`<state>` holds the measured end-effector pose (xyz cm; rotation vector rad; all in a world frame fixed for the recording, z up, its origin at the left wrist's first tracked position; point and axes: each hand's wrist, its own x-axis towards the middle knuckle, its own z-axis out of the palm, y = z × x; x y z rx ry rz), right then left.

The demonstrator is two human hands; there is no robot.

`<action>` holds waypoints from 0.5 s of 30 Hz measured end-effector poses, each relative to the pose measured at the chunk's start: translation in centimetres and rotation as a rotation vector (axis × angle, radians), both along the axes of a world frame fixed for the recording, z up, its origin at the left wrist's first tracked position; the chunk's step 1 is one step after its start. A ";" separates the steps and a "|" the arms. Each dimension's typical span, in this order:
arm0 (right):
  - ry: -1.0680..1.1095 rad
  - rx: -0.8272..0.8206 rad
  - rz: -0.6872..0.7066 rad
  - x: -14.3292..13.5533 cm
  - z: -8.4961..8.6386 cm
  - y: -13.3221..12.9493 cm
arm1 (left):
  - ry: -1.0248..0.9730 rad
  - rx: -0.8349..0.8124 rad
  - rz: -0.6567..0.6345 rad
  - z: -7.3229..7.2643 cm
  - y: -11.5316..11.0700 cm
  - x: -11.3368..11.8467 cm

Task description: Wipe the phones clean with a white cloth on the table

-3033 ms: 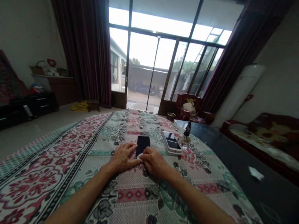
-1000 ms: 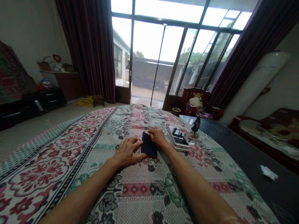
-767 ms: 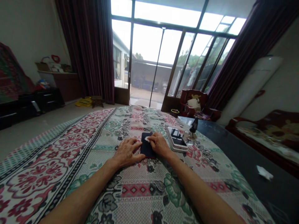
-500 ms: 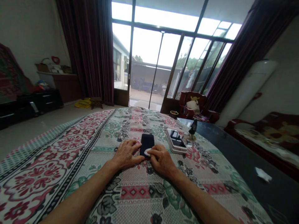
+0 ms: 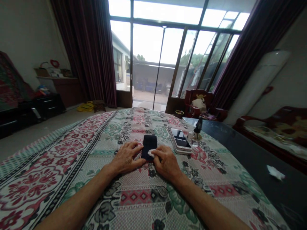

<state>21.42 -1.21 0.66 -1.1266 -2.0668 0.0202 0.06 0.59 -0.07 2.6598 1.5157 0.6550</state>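
Note:
A dark smartphone [image 5: 150,142] lies flat on the flowered cloth [image 5: 136,179] in front of me. My left hand [image 5: 128,156] rests at its left side, fingers apart, with fingertips and thumb against the phone's edge. Pinched between the fingers of my right hand [image 5: 166,161] is a small white tissue [image 5: 151,153], pressed on the lower right of the phone's screen. To the right of that hand sits a stack of white phones [image 5: 180,140], the top one with its dark screen up.
Beside the stack stands a small dark bottle [image 5: 198,126]. On the dark tabletop [image 5: 230,143] at the right lies a crumpled white tissue [image 5: 275,172]. Farther off are a wooden chair [image 5: 198,102], a wooden sofa [image 5: 285,124] and glass doors [image 5: 148,73].
The tissue in my right hand has shifted slightly up on the phone's screen. My left hand stays at the phone's edge. The whole view has tilted a little.

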 end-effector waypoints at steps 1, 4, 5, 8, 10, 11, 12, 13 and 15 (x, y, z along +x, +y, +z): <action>0.000 -0.012 -0.009 0.0 0.0 0.0 | -0.005 0.004 0.002 0.0 -0.1 0.0; 0.011 -0.036 0.015 0.0 -0.1 0.0 | -0.019 0.017 -0.004 0.2 -0.3 0.1; 0.016 -0.038 0.027 0.0 -0.2 0.0 | -0.023 0.021 -0.010 0.3 -0.3 0.1; 0.023 -0.036 0.054 -0.1 -0.3 0.0 | -0.037 0.017 -0.025 0.4 -0.4 0.0; 0.022 -0.035 0.075 -0.2 -0.2 -0.1 | -0.045 0.009 -0.030 0.4 -0.3 -0.3; 0.023 -0.034 0.088 -0.3 -0.2 -0.2 | -0.050 0.007 -0.036 0.4 -0.3 -0.5; 0.024 -0.032 0.104 -0.4 -0.2 -0.3 | -0.057 0.007 -0.048 0.4 -0.3 -0.6; 0.026 -0.030 0.123 -0.5 -0.2 -0.3 | -0.065 0.010 -0.063 0.4 -0.2 -0.8; 0.025 -0.026 0.164 -0.6 -0.1 -0.3 | -0.089 0.019 -0.096 0.4 -0.2 -1.1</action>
